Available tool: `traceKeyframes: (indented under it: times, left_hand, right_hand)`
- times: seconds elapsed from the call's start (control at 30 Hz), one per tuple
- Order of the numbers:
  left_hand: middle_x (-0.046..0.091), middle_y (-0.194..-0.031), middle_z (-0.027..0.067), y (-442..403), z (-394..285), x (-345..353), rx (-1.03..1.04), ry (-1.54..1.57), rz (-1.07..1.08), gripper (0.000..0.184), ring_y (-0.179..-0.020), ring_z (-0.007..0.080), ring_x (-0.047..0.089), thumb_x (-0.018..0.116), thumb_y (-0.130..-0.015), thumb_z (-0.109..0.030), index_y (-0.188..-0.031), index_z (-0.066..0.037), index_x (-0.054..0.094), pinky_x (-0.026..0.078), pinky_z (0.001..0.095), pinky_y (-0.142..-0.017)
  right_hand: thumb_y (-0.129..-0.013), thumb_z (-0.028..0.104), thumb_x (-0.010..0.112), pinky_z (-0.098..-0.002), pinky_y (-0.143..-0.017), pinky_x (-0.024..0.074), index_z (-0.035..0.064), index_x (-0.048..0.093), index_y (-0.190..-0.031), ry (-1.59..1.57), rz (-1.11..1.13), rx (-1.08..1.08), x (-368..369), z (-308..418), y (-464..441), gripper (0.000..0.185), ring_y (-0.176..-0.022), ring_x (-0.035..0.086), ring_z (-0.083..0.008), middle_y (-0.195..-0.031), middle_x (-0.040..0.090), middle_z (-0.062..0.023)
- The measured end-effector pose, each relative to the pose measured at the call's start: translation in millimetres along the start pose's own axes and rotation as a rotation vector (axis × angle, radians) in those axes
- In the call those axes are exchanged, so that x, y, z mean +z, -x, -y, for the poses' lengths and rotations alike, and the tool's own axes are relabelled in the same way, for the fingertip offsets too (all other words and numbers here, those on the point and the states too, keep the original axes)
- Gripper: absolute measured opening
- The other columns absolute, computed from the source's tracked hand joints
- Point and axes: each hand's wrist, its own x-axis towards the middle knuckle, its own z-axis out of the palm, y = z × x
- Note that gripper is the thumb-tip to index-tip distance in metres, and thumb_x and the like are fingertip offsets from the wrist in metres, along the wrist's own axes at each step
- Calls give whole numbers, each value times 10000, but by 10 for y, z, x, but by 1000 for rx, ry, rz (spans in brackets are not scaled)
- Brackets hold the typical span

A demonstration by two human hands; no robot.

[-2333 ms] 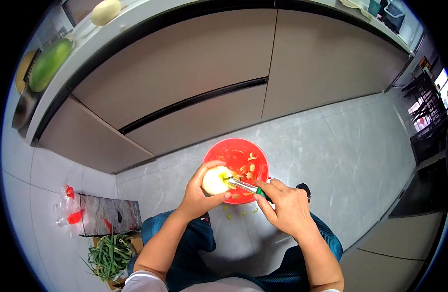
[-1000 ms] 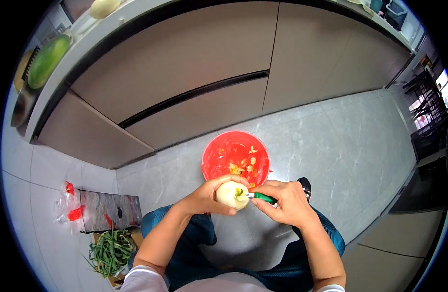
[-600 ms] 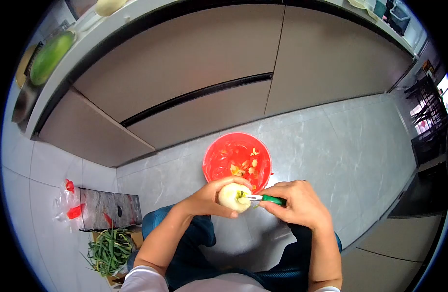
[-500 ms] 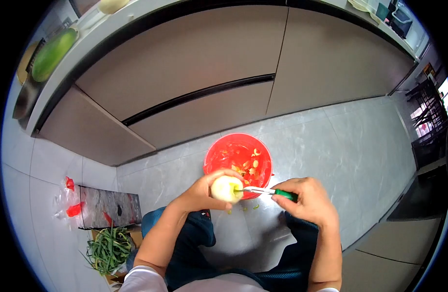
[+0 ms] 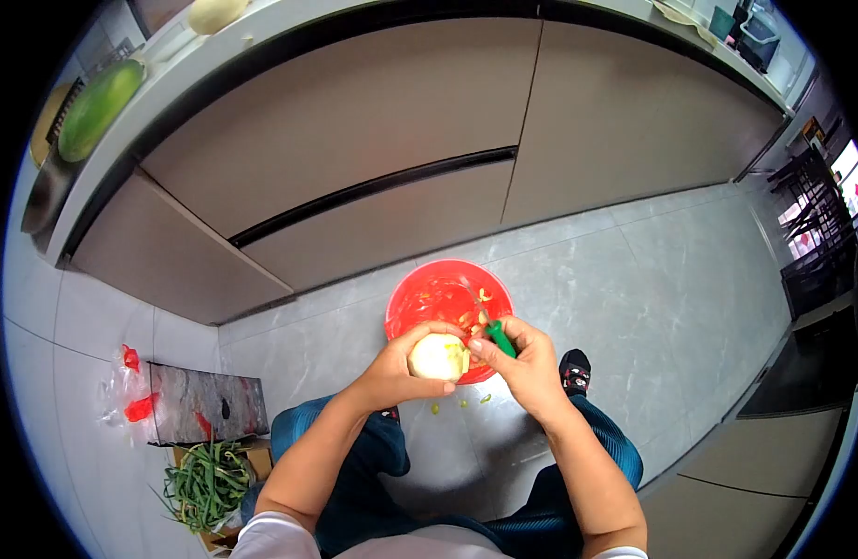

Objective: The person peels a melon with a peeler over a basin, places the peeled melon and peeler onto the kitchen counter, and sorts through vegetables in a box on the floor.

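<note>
Our left hand (image 5: 384, 374) cups the pale fruit (image 5: 435, 360), our right hand (image 5: 533, 369) grips the green-handled tool (image 5: 501, 338), and below we see scraps (image 5: 485, 295) in the red bucket (image 5: 398, 296)!

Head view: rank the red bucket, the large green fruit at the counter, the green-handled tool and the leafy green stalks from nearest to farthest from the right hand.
1. Green-handled tool: held in the right hand.
2. Red bucket: just ahead, slightly left, on the floor.
3. Leafy green stalks: lower left.
4. Large green fruit: upper left, at the counter.
</note>
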Motion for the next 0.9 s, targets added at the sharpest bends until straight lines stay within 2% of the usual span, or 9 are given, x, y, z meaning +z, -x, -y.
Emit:
traceKeyframes:
  times: [0.07, 0.1, 0.17, 0.2, 0.23, 0.33, 0.47, 0.77, 0.9]
  left_hand:
    - [634, -1211, 45, 22, -22, -16, 25, 16, -10, 688, -1137, 138, 608, 860, -747, -73, -1361, -78, 549, 517, 305, -972]
    - [635, -1207, 48, 29, -33, -27, 19, 4, -15, 688, -1134, 138, 610, 862, -744, -79, -1358, -75, 550, 517, 304, -972]
    - [637, -1203, 50, 43, -51, -41, 16, -9, -23, 689, -1130, 139, 612, 864, -741, -85, -1355, -72, 550, 517, 304, -972]
    - [638, -1204, 56, 43, -62, -38, 17, 22, -43, 693, -1127, 144, 615, 869, -735, -92, -1350, -68, 552, 517, 305, -974]
    - [638, -1206, 61, 42, -70, -36, 19, 53, -63, 696, -1124, 150, 618, 874, -728, -99, -1345, -64, 553, 517, 307, -976]
    - [642, -1217, 78, 34, -94, -38, 10, 162, -154, 672, -1127, 168, 629, 861, -744, -68, -1339, -57, 548, 528, 317, -985]
    - [644, -1212, 112, 14, -98, -66, -8, 364, -222, 609, -1124, 227, 655, 769, -826, -13, -1376, -22, 508, 560, 369, -979]
    - [528, -1411, 206, -92, -102, -9, -3, 820, -250, 528, -1285, 348, 566, 580, -980, -143, -1471, -40, 414, 490, 526, -1076]
    - [520, -1442, 215, -175, -70, 83, -12, 954, -186, 494, -1339, 363, 519, 532, -1011, -210, -1468, -50, 431, 425, 548, -1132]
  right_hand:
    - [-967, 170, 720, -217, -663, 467, 56, 695, -1018, -171, -69, 2, 20, 23, -33, 127, -718, 579, -52, -841, 684, 13]
    - [-965, 213, 729, -199, -554, 382, 76, 697, -1015, -203, -82, 64, -27, 108, -36, 148, -630, 508, -15, -802, 664, 50]
    - [-965, 235, 731, -194, -491, 287, 87, 700, -1008, -259, -141, 46, -56, 201, -67, 158, -566, 424, 12, -780, 654, 74]
    - [-958, 216, 740, -199, -565, 380, 66, 704, -1031, -250, -146, 56, -102, 168, -92, 170, -649, 509, -11, -831, 677, 49]
    - [-958, 216, 740, -199, -565, 380, 66, 704, -1031, -249, -145, 54, -117, 97, -124, 170, -649, 509, -11, -831, 677, 49]
    - [-959, 140, 719, -271, -832, 521, -19, 703, -1079, -43, -143, -24, -119, -159, -208, 200, -904, 663, -118, -956, 723, -66]
    - [-919, 162, 759, -313, -852, 524, -13, 702, -1100, 357, -193, -146, -46, -116, -139, 258, -943, 676, -152, -984, 718, -113]
    - [-832, 71, 817, -311, -738, 537, 14, 636, -1004, 157, -104, -97, 190, -59, 31, 256, -830, 661, -128, -893, 677, -72]
    - [-763, 137, 866, -353, -719, 559, 38, 609, -1019, 538, -141, -271, 271, -70, 66, 376, -812, 713, -264, -933, 692, -124]
